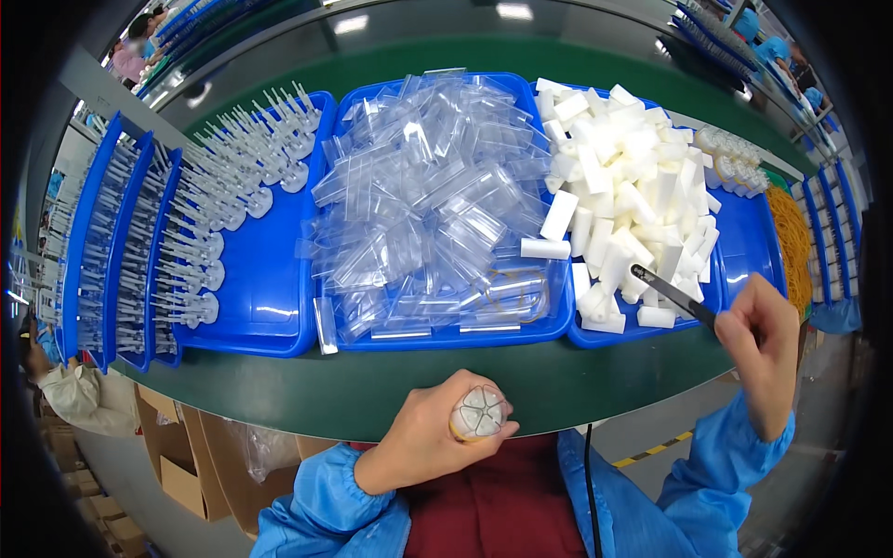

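My left hand is wrapped round a short cylindrical bundle, held upright in front of my chest. Its round top shows clear wedge-shaped segments, and a yellowish edge shows lower down; my fingers hide most of its side. My right hand grips dark tweezers at their near end. The tips point left and away from me, above the white foam pieces heaped in a blue tray. Whether the tips touch a piece, I cannot tell.
Clear plastic sleeves fill the middle blue tray. Translucent stemmed parts line the left tray. Finished-looking bundles stand at the far right, beside yellow rubber bands. Cardboard boxes sit below the green table.
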`<action>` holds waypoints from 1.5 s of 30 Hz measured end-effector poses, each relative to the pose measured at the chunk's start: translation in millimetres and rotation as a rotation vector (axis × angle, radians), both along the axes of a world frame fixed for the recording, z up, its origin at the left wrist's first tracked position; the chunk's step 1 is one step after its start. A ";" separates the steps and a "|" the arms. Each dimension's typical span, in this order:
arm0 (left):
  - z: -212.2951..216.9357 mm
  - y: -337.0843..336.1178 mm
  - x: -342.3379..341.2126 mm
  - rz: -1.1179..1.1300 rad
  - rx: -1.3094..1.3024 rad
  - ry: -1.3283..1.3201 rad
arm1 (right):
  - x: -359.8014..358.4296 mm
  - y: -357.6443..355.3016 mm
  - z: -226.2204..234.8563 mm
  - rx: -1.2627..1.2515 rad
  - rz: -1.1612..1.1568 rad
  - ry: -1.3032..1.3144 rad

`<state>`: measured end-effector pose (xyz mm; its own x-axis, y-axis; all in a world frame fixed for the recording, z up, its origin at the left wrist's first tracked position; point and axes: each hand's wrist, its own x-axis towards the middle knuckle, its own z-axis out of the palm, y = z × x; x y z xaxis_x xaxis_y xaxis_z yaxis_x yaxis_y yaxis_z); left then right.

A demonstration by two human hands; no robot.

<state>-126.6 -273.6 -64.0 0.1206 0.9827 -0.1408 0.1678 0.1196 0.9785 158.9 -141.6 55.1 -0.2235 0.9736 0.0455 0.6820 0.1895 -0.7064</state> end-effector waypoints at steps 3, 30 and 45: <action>3.8 -3.2 8.9 0.012 0.022 -0.463 | -15.4 -23.1 -24.4 -0.022 0.146 0.361; 10.2 -13.3 13.2 0.057 -0.091 0.039 | -86.1 -66.0 -80.2 -0.427 0.230 0.870; 0.0 -11.5 17.2 0.111 -0.060 0.001 | -93.6 -65.0 -97.3 0.138 0.503 0.556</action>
